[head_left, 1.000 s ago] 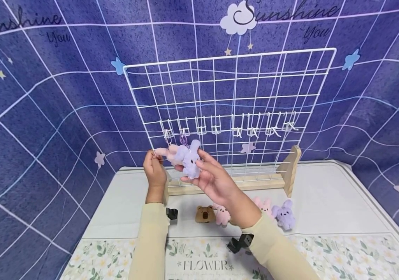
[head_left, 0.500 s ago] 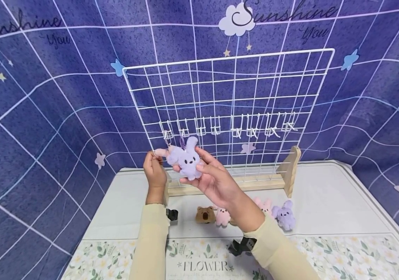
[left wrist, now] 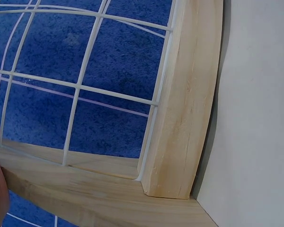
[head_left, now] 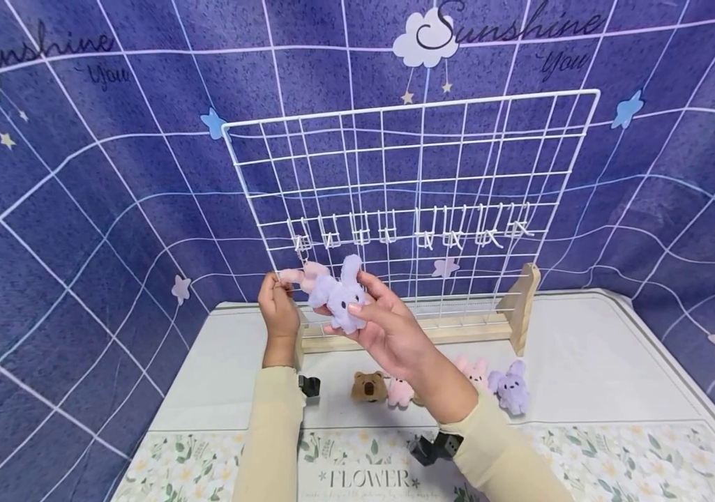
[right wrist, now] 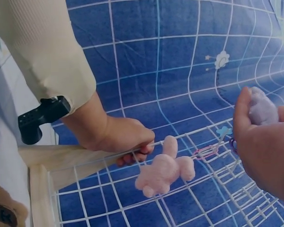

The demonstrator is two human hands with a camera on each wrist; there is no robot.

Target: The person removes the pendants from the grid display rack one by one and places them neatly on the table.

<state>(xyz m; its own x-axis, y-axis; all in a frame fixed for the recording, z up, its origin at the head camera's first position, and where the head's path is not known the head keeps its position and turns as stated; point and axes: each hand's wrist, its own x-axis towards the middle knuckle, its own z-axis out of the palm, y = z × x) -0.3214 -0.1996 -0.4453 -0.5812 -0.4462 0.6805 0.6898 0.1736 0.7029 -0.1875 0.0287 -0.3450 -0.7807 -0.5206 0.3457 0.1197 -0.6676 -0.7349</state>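
My right hand [head_left: 395, 331] pinches a lilac plush bunny keychain [head_left: 346, 307] between thumb and fingers, in front of the wire rack's left part. A bit of its purple ring [right wrist: 233, 144] shows near the hooks in the right wrist view. My left hand [head_left: 279, 314] grips the left side edge of the white wire grid [right wrist: 109, 198], fingers curled round it. Between the hands, a pink plush bunny [right wrist: 161, 172] hangs by a pink clasp [right wrist: 206, 151] from the leftmost hook [head_left: 302, 242]. The lilac bunny partly covers it in the head view.
Several white hooks [head_left: 453, 238] line the grid. Its wooden stand [head_left: 518, 310] rests on a white table [head_left: 583, 335]. On the table before it lie a brown bear plush [head_left: 368, 386], pink bunnies [head_left: 401, 392] and another lilac bunny [head_left: 512, 388].
The right hand first brings the lilac bunny left, then back right and slightly down, uncovering more of the pink bunny. The purple ring drops from sight in the head view. The left hand stays put.
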